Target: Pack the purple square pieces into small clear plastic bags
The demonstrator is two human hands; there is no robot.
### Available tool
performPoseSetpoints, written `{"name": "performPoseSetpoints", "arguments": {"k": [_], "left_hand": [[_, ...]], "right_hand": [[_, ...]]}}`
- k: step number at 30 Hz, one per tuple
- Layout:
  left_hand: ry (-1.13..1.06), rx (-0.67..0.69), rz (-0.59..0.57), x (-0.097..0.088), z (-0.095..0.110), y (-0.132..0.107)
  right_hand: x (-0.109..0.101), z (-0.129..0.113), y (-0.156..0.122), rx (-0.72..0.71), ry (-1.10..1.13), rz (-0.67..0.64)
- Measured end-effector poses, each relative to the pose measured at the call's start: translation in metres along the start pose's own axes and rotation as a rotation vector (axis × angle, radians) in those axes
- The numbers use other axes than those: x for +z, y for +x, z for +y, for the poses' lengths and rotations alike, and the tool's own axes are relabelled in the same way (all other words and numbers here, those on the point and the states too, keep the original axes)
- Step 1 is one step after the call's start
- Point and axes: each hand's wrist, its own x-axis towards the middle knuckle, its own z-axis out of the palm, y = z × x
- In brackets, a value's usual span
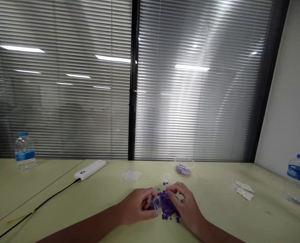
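Observation:
My left hand [139, 206] is wrapped round a small clear plastic cup [157, 204], tipped on its side with its mouth facing right. Dark purple bits show through its wall. Beside the cup mouth lies a loose heap of dark purple flakes [167, 205] on the table, with a few strays around it. At the heap's right side is my right hand [184, 200], thumb and forefinger pinched together over the upper edge. Whatever sits between those fingertips is too small to make out.
A clear bowl [184, 163] with paler purple flakes stands behind the heap. Clear plastic bags [131, 174] and torn white paper [243, 189] lie around. A white power bank [90, 169] trails a black cable [42, 204]. Water bottles stand left [25, 152] and right [298, 180].

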Motion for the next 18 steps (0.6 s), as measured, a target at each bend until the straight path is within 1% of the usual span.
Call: {"name": "performPoseSetpoints", "arguments": {"k": [1,3,5,7,9,11,18], "left_hand": [[-0.009,-0.003,-0.002,0.000,0.001,0.000],[-0.028,-0.014,-0.008,-0.001,0.003,0.000],[-0.038,-0.026,-0.015,-0.002,0.005,0.000],[-0.036,-0.030,-0.014,-0.002,0.006,0.000],[-0.037,-0.032,-0.016,-0.001,0.006,0.000],[-0.038,-0.031,-0.021,-0.001,0.005,0.000],[-0.015,-0.025,-0.021,-0.001,0.004,0.000]], "right_hand": [[-0.004,0.003,0.002,-0.004,-0.056,0.035],[-0.011,0.009,0.006,-0.008,-0.196,0.051],[-0.015,0.015,0.008,0.014,-0.316,-0.005],[-0.015,0.017,0.008,0.015,-0.377,-0.076],[-0.013,0.015,0.007,-0.010,-0.405,-0.132],[-0.011,0.012,0.006,-0.033,-0.410,-0.155],[-0.013,0.005,0.008,-0.016,-0.361,-0.161]]}}
